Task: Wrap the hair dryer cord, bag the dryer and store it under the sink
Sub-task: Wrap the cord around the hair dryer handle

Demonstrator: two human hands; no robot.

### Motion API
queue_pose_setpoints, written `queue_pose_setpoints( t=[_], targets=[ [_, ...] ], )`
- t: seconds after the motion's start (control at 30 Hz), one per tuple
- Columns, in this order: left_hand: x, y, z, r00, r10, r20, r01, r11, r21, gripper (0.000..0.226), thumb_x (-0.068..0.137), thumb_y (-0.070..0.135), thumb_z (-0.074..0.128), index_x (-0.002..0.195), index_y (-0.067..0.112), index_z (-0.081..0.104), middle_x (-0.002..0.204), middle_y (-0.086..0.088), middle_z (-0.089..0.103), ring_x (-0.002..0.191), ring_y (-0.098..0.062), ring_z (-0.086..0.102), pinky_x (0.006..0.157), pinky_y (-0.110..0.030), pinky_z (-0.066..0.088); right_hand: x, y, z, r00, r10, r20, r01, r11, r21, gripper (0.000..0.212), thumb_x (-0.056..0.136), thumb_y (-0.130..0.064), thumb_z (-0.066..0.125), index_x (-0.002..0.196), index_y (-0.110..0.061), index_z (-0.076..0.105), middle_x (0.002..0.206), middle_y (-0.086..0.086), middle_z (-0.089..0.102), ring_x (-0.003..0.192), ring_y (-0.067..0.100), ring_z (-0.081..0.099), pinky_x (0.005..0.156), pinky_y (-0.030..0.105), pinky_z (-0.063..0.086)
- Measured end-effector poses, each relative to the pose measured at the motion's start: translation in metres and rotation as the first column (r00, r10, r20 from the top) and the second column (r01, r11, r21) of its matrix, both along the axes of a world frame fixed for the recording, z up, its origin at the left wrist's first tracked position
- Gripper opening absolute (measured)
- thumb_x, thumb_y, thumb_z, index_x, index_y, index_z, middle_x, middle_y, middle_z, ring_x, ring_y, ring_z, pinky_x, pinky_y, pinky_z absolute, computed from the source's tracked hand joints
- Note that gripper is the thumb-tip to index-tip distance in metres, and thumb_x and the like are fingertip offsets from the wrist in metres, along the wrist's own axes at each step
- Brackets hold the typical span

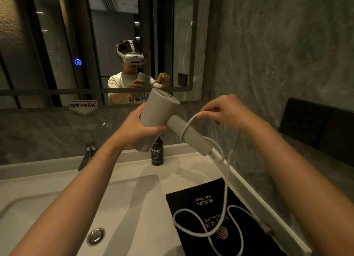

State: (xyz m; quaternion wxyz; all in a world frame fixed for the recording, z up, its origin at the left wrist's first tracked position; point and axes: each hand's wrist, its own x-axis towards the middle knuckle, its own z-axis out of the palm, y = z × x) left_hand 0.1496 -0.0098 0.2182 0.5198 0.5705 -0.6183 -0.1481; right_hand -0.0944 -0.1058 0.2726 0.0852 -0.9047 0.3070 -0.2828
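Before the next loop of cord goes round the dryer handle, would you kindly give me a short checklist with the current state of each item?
1. Left hand has a firm grip on the hair dryer barrel: ok.
2. Right hand pinches the cord near the handle: ok.
3. One loop already sits round the handle: ok.
4. Slack cord runs free of knots: not ok, it lies in crossing loops on the black bag.
5. Plug is clear of snags: cannot tell, it is blurred at the counter edge.
6. Bottle stands clear below the dryer: not ok, it sits right under the barrel.
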Motion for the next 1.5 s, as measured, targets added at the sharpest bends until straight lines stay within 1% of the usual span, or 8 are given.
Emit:
queue_pose_setpoints(
  t=[0.23,0.5,0.6,0.77,0.93,1.1,1.3,1.5],
  targets=[
    [0.003,0.002,0.0,0.998,-0.046,0.03,0.043,0.994,0.099,0.059,0.073,0.021,0.079,0.117,0.035,0.042,0.103,0.011,0.053,0.091,-0.008,0.056,0.066,-0.019,0.044,0.008,0.003,-0.006,1.0,0.023,-0.015,-0.024,0.998,-0.061,0.03,0.079,-0.047,0.064,0.097,-0.026,0.074,0.068,-0.02,0.06,0.058,0.001,0.055,0.058,0.019,0.042],
    [-0.011,-0.007,-0.017,0.915,-0.222,-0.337,0.271,0.957,0.103,0.064,0.055,0.044,0.073,0.112,0.028,0.052,0.104,-0.005,0.064,0.091,-0.018,0.065,0.071,-0.028,0.056,0.03,-0.011,-0.044,0.911,0.081,0.404,-0.24,0.902,0.36,0.019,0.086,-0.028,0.062,0.069,-0.023,0.07,0.05,-0.014,0.062,0.048,-0.001,0.055,0.049,0.012,0.043],
    [-0.025,-0.014,-0.019,0.859,-0.192,-0.474,0.219,0.976,0.002,0.049,0.066,0.033,0.073,0.11,0.024,0.054,0.098,-0.004,0.066,0.083,-0.014,0.066,0.067,-0.029,0.058,0.044,-0.029,-0.082,0.937,-0.041,0.346,-0.157,0.836,0.525,0.017,0.089,-0.025,0.063,0.089,-0.008,0.067,0.054,-0.013,0.069,0.045,-0.006,0.058,0.06,0.007,0.049],
    [-0.04,-0.024,-0.022,0.794,-0.004,-0.607,-0.054,0.996,-0.078,0.057,0.072,0.035,0.078,0.12,0.019,0.05,0.104,-0.002,0.063,0.092,-0.017,0.064,0.069,-0.031,0.055,0.049,0.027,-0.075,0.963,0.026,0.269,-0.16,0.858,0.489,0.032,0.099,-0.029,0.037,0.1,-0.01,0.062,0.048,0.003,0.051,0.034,0.011,0.041,0.034,0.018,0.031],
    [-0.028,-0.026,-0.018,0.853,0.3,-0.428,-0.386,0.913,-0.13,0.072,0.073,0.031,0.078,0.132,0.021,0.038,0.108,0.006,0.049,0.095,-0.011,0.053,0.074,-0.025,0.046,0.018,0.036,-0.069,0.993,0.082,0.087,-0.104,0.952,0.288,0.014,0.091,-0.026,0.056,0.087,-0.016,0.066,0.058,-0.006,0.057,0.054,0.01,0.054,0.058,0.031,0.046],
    [-0.005,-0.02,-0.027,0.902,0.424,-0.08,-0.431,0.891,-0.143,0.082,0.069,0.035,0.08,0.136,0.025,0.033,0.124,-0.002,0.049,0.107,-0.02,0.05,0.086,-0.042,0.049,-0.011,0.032,-0.03,0.994,0.083,0.07,-0.091,0.989,0.116,0.01,0.088,-0.027,0.061,0.088,-0.024,0.07,0.071,0.001,0.065,0.06,0.007,0.052,0.058,0.029,0.041],
    [0.002,-0.007,-0.019,0.965,0.229,0.127,-0.221,0.972,-0.073,0.076,0.068,0.027,0.082,0.13,0.033,0.037,0.114,0.009,0.046,0.1,-0.016,0.051,0.078,-0.033,0.047,-0.013,0.017,0.003,0.963,0.114,0.244,-0.126,0.992,0.033,0.009,0.085,-0.032,0.063,0.091,-0.034,0.071,0.08,-0.012,0.071,0.076,0.006,0.065,0.069,0.021,0.05],
    [0.002,0.01,-0.003,0.998,-0.058,-0.016,0.059,0.997,0.047,0.061,0.066,0.027,0.084,0.113,0.037,0.047,0.103,0.01,0.057,0.088,-0.007,0.06,0.065,-0.018,0.049,-0.001,-0.002,0.008,0.911,0.079,0.406,-0.127,0.987,0.093,0.01,0.088,-0.023,0.062,0.09,-0.03,0.069,0.053,-0.03,0.061,0.053,-0.011,0.054,0.049,0.002,0.036]
  ],
)
